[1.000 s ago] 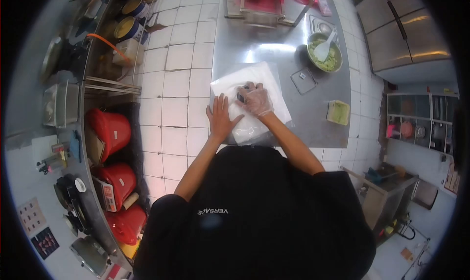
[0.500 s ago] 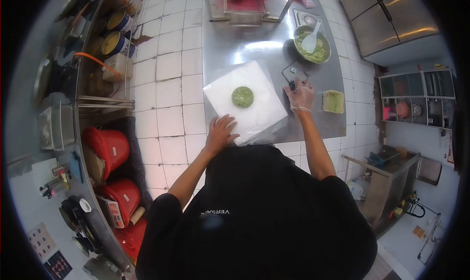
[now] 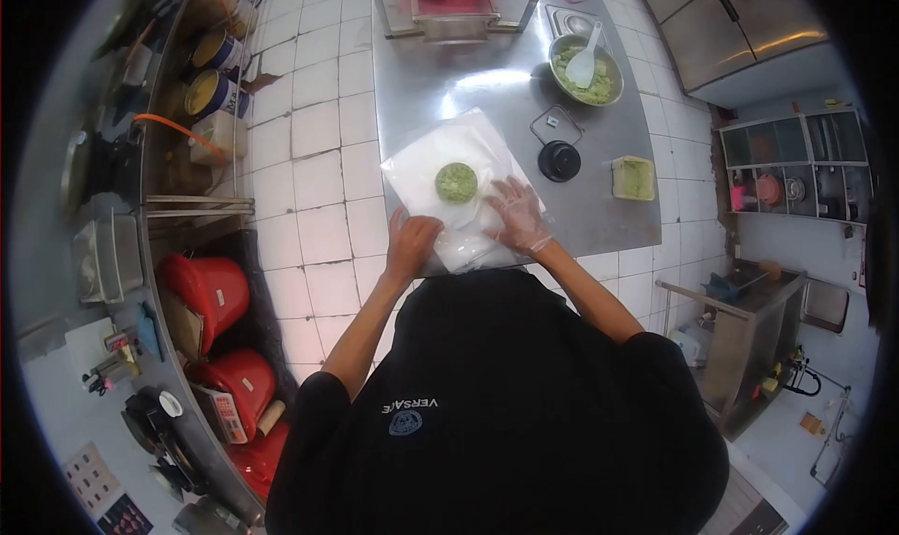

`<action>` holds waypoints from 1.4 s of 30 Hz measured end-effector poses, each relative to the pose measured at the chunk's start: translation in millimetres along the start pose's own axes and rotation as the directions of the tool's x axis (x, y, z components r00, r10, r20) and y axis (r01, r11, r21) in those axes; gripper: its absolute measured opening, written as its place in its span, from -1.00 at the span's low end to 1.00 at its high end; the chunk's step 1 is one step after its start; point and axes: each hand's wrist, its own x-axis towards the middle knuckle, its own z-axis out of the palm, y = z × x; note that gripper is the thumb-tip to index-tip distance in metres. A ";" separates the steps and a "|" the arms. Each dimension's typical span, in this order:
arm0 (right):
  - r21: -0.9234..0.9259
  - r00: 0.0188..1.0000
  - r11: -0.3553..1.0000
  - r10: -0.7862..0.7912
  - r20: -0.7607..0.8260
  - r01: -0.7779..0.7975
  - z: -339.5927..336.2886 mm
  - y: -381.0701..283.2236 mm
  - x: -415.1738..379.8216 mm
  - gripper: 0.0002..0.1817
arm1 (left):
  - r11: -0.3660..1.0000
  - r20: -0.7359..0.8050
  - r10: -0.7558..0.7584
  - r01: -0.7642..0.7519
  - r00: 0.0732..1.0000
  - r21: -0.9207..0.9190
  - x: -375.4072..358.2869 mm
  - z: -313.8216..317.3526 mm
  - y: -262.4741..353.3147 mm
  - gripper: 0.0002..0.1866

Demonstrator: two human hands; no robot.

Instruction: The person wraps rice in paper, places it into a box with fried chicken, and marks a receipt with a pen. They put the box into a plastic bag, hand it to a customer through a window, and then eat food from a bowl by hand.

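Observation:
A flat green patty [image 3: 456, 181] lies on a stack of clear plastic sheets [image 3: 420, 165] on the steel table [image 3: 421, 76]. My bare left hand [image 3: 413, 239] rests on the near left corner of the sheets. My gloved right hand [image 3: 519, 215] lies on the sheets' near right edge, fingers spread. A round black press [image 3: 559, 161] sits on the table to the right of the sheets, beside a small square clear lid [image 3: 554, 121].
A metal bowl [image 3: 565, 84] of green mash with a white spoon [image 3: 582, 65] stands at the back right. A small tub of green mash [image 3: 633, 178] sits near the table's right edge. Red buckets [image 3: 206, 287] and shelves line the left. A steel fridge [image 3: 740, 29] stands at the right.
My right hand set the black press down beside the square lid and came back to the sheets. The green patty now lies uncovered. My left hand slid toward the sheets' near corner.

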 end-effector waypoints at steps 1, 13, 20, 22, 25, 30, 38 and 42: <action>-0.043 0.992 0.996 -0.082 -0.095 0.078 20.1 10.9 0.1 -0.32 | 1.000 -0.026 -0.014 0.014 1.000 -0.005 4.7 -1.9 0.8 -0.87; 0.036 0.935 0.992 -0.102 -0.340 0.121 24.7 -26.3 10.1 -0.45 | 0.995 -0.171 -0.048 0.032 0.984 -0.093 33.4 -10.6 0.5 -0.89; -0.040 0.940 0.986 -0.169 -0.297 0.165 15.3 23.8 -19.9 -0.80 | 0.988 -0.019 0.134 -0.135 0.991 -0.069 2.9 -22.9 -23.3 -0.84; 0.027 0.914 0.981 -0.168 -0.369 0.191 -10.1 26.9 -14.8 -0.83 | 0.990 0.041 0.142 -0.140 0.989 -0.035 -5.1 -25.5 -26.6 -0.86; 0.095 0.905 0.947 -0.258 -0.338 0.306 -13.9 43.8 -17.3 -0.85 | 0.986 0.097 0.156 -0.161 0.983 0.040 -9.7 -36.2 -20.1 -0.89; 0.420 0.940 0.880 -0.076 -0.332 0.220 -22.9 45.8 -15.6 -0.84 | 0.978 0.007 -0.048 0.048 0.999 -0.204 1.2 -51.0 -16.0 -0.90; 0.845 0.726 0.067 0.551 0.412 -0.531 3.8 34.1 17.3 -0.68 | 0.752 0.018 -0.604 0.577 0.797 -0.320 32.3 -18.9 -28.0 -0.78; 0.844 0.690 0.093 0.626 0.363 -0.528 25.4 34.2 0.6 -0.74 | 0.995 -0.172 -0.058 0.072 0.983 0.072 40.4 -15.3 10.0 -0.71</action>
